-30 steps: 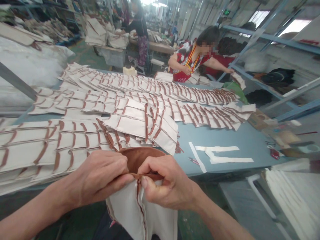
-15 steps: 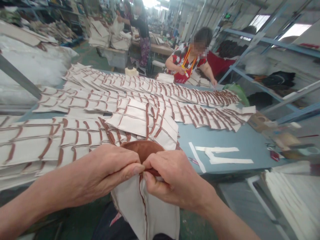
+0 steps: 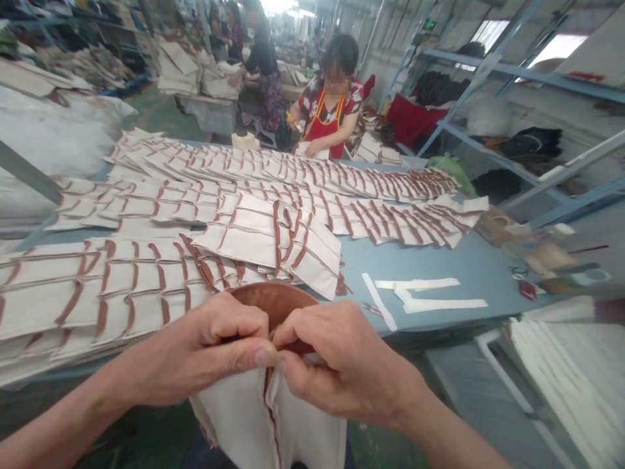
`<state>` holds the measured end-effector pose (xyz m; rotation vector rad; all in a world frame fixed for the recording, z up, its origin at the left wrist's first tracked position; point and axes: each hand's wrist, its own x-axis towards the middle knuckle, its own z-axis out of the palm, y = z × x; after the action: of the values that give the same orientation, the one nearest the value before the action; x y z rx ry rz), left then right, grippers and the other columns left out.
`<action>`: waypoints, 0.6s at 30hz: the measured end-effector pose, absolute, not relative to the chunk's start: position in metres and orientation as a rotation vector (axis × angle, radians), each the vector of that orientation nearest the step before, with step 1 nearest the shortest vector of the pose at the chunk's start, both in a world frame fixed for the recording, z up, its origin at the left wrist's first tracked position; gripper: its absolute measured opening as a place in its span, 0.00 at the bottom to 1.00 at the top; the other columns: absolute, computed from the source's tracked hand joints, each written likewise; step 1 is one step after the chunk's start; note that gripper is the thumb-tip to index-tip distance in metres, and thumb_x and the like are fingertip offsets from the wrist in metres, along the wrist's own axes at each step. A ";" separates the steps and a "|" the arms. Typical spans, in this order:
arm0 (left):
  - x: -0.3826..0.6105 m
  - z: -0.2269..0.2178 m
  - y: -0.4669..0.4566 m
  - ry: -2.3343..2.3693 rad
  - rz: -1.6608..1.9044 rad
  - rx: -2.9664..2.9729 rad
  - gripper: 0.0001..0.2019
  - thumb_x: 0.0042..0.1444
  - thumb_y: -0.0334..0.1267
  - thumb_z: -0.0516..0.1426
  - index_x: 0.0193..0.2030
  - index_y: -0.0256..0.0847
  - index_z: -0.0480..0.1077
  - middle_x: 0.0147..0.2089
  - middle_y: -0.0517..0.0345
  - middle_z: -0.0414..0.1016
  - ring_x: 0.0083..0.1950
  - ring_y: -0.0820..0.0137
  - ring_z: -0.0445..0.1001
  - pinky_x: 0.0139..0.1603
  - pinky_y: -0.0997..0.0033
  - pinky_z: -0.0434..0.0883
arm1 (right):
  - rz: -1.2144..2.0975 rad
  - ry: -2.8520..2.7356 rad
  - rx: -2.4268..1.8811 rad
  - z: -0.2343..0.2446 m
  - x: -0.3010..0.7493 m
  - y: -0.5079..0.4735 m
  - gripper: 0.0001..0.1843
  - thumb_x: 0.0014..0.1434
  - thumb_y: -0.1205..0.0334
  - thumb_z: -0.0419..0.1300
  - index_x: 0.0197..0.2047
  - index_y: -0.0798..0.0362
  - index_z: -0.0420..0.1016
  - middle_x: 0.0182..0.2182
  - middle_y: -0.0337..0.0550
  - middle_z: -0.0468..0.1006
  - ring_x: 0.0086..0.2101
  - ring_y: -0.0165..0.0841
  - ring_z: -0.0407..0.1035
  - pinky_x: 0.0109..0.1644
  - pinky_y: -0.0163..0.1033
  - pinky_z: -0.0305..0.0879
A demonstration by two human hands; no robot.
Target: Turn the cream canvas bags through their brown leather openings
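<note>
A cream fabric pouch [image 3: 254,417] with a brown lining and brown seam hangs in front of me, below the table edge. My left hand [image 3: 215,348] pinches its brown rim on the left of the seam. My right hand [image 3: 336,365] pinches the rim on the right, thumbs nearly touching. The brown opening [image 3: 276,303] shows just behind my fingers. Rows of matching cream pieces with brown straps [image 3: 263,234] lie overlapped on the blue table [image 3: 439,260] beyond.
White fabric strips [image 3: 420,296] lie on the table at the right, with small tools near the right edge. A person in a red apron [image 3: 332,107] works at the far side. Blue metal shelving [image 3: 537,130] stands at the right; white stacked material [image 3: 571,378] at lower right.
My hands have closed together on the pouch rim, thumbs now meeting at the seam. The person across the table has shifted left and faces the table.
</note>
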<state>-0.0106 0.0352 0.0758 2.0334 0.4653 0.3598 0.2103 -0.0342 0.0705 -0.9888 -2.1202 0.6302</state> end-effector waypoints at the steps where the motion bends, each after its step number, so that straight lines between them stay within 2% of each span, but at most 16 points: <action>1: -0.011 0.074 0.035 0.452 0.354 1.976 0.25 0.75 0.49 0.54 0.25 0.43 0.59 0.23 0.69 0.53 0.23 0.76 0.56 0.24 0.72 0.53 | 0.707 -2.098 -0.967 0.071 0.212 -0.034 0.06 0.65 0.69 0.60 0.35 0.51 0.73 0.28 0.36 0.82 0.26 0.28 0.71 0.33 0.33 0.60; 5: -0.022 0.065 0.029 0.443 0.391 2.060 0.20 0.75 0.44 0.56 0.28 0.43 0.64 0.23 0.69 0.60 0.23 0.76 0.60 0.25 0.73 0.56 | 0.828 -2.072 -0.941 0.071 0.213 -0.032 0.06 0.65 0.67 0.60 0.36 0.50 0.73 0.30 0.37 0.83 0.28 0.28 0.72 0.34 0.33 0.61; 8: -0.035 0.059 0.025 0.493 0.423 2.316 0.15 0.77 0.39 0.55 0.34 0.44 0.69 0.28 0.67 0.72 0.27 0.75 0.68 0.31 0.73 0.61 | 0.921 -2.048 -0.943 0.070 0.213 -0.029 0.05 0.64 0.67 0.60 0.35 0.50 0.74 0.29 0.36 0.81 0.27 0.28 0.70 0.33 0.32 0.62; 10: -0.040 0.058 0.023 0.528 0.404 2.423 0.14 0.78 0.39 0.53 0.37 0.45 0.70 0.32 0.66 0.75 0.30 0.74 0.72 0.33 0.72 0.63 | 1.031 -2.006 -0.960 0.072 0.213 -0.025 0.05 0.62 0.67 0.59 0.35 0.50 0.74 0.27 0.34 0.78 0.26 0.27 0.68 0.34 0.32 0.61; 13: -0.038 0.060 0.021 0.532 0.407 2.573 0.14 0.79 0.37 0.51 0.37 0.46 0.67 0.31 0.65 0.73 0.29 0.72 0.72 0.31 0.68 0.61 | 1.193 -1.951 -0.972 0.077 0.214 -0.020 0.07 0.65 0.64 0.57 0.35 0.51 0.74 0.28 0.35 0.76 0.28 0.28 0.68 0.36 0.33 0.62; 18: -0.023 0.065 0.016 0.495 0.658 2.759 0.15 0.75 0.30 0.49 0.34 0.46 0.60 0.28 0.65 0.68 0.27 0.69 0.65 0.30 0.61 0.55 | 1.257 -1.882 -0.954 0.072 0.210 -0.014 0.21 0.74 0.49 0.55 0.33 0.52 0.70 0.28 0.36 0.72 0.29 0.29 0.67 0.36 0.35 0.60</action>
<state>-0.0234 0.0161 0.0652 2.7588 0.4949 0.6584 0.2099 -0.0144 0.0719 -0.9539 -1.8825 1.2566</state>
